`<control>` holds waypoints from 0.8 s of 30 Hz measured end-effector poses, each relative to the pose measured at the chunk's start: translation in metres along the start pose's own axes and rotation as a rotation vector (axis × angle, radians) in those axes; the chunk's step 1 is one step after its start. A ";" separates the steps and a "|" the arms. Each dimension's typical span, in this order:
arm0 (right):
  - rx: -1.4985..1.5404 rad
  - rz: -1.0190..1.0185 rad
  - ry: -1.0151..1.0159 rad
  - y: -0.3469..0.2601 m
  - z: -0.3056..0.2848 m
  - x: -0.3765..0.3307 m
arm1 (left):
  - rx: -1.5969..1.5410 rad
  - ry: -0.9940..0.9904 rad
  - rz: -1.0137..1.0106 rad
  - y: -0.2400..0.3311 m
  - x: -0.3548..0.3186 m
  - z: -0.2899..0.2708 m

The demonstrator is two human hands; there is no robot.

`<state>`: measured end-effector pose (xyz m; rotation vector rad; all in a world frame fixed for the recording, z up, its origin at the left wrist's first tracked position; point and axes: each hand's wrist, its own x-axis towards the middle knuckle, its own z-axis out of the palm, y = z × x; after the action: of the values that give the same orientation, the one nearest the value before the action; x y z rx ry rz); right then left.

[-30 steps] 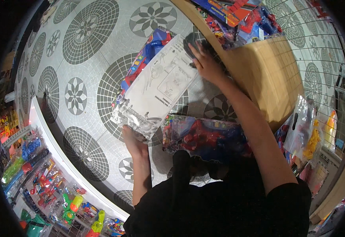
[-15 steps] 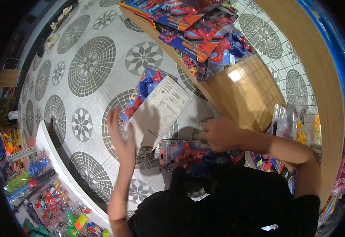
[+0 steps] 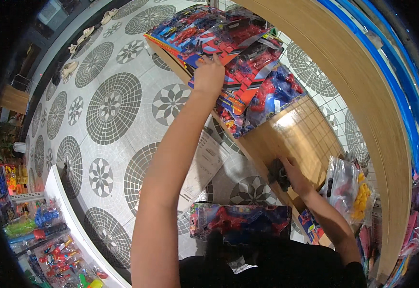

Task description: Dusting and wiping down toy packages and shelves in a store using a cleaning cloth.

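My left hand (image 3: 208,77) reaches far forward to a pile of carded toy packs on the shelf. Its fingers are bent over the near edge of a red-and-blue toy pack (image 3: 247,72); the thumb is hidden. My right hand (image 3: 293,177) is lower on the right, closed on a small black object (image 3: 278,174) just above the wooden shelf; its exact kind cannot be made out. In front of my body lies a boxed red-and-blue toy figure (image 3: 240,222). A white printed sheet (image 3: 204,165) lies on the floor, partly behind my left forearm.
The wooden shelf (image 3: 310,127) runs diagonally beside a wire grid (image 3: 310,67). Clear plastic bags with yellow items (image 3: 360,197) are at its near end. White shelving (image 3: 65,201) with bagged toys stands at left. Patterned tiles (image 3: 113,108) cover the floor.
My left hand has moved from beside the white sheet up to the toy pile. My right hand has shifted right to the shelf and now grips the black object. The view has shifted slightly.
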<state>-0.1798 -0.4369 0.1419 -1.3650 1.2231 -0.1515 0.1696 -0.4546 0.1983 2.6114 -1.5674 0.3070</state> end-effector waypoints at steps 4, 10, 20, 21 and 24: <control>-0.022 -0.310 -0.115 0.040 -0.040 0.044 | -0.038 0.136 0.141 0.035 -0.025 -0.002; 0.619 0.114 -0.199 -0.087 0.007 0.061 | 0.089 0.124 0.214 0.029 -0.082 0.000; 0.778 -0.145 -0.648 -0.077 0.028 0.102 | 0.132 -0.008 0.276 0.050 -0.097 -0.008; 0.779 -0.144 -0.656 -0.077 0.033 0.102 | 0.189 -0.014 0.307 0.053 -0.098 -0.008; 0.638 -0.193 -0.408 -0.077 0.040 0.104 | 0.220 -0.025 0.371 0.066 -0.100 -0.010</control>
<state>-0.0646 -0.5069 0.1334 -0.8870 0.6178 -0.3478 0.0642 -0.3975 0.1847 2.4622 -2.1384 0.4988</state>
